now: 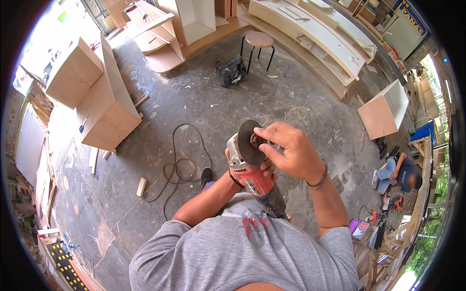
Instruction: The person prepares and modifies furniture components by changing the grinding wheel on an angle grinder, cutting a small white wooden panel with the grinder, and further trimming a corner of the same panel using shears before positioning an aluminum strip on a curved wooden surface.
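Observation:
I hold a red and grey angle grinder (248, 172) in front of my chest, its dark round disc (248, 140) facing up and toward me. My left hand (264, 169) grips the red body from underneath, mostly hidden by the tool. My right hand (291, 150) reaches over the disc, with thumb and fingertips pinching the small metal nut at the disc's centre (256, 140). The grinder's black rear end points down toward my grey shirt.
A black cable (180, 167) loops on the concrete floor by my shoe (206, 177). Wooden cabinets (104, 104) stand at the left, shelving units (315, 34) and a round stool (258, 41) at the back, a box cabinet (386, 111) at the right. Another person (400, 172) crouches at the right.

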`<state>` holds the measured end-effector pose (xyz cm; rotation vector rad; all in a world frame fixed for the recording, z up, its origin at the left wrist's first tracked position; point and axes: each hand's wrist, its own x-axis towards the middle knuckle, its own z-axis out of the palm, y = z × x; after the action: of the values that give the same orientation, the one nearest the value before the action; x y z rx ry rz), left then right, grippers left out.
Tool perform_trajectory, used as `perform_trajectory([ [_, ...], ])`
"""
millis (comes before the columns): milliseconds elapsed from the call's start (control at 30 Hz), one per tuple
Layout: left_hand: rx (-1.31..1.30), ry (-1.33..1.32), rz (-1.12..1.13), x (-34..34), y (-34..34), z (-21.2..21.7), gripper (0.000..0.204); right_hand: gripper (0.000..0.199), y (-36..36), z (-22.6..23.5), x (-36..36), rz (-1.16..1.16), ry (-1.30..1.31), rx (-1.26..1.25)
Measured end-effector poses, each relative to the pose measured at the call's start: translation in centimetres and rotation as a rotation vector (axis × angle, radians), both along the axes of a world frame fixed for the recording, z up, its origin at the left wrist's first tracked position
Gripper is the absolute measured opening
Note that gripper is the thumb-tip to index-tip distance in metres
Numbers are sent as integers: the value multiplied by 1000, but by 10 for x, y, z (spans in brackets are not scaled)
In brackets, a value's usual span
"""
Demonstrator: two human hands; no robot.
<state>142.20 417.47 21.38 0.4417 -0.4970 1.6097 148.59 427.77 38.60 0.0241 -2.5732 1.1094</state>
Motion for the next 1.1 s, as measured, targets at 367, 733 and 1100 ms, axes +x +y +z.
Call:
perform_trajectory([
  [367, -16, 21, 0, -3, 0, 3, 103, 28, -3, -7, -4, -94, -32, 178],
  [733, -23, 17, 11, -4, -2, 5, 89, 36, 0, 3, -3, -4, 102, 136],
  [1100, 0, 7, 21, -3, -1, 8, 89, 38, 3, -3, -1, 34, -2, 123],
])
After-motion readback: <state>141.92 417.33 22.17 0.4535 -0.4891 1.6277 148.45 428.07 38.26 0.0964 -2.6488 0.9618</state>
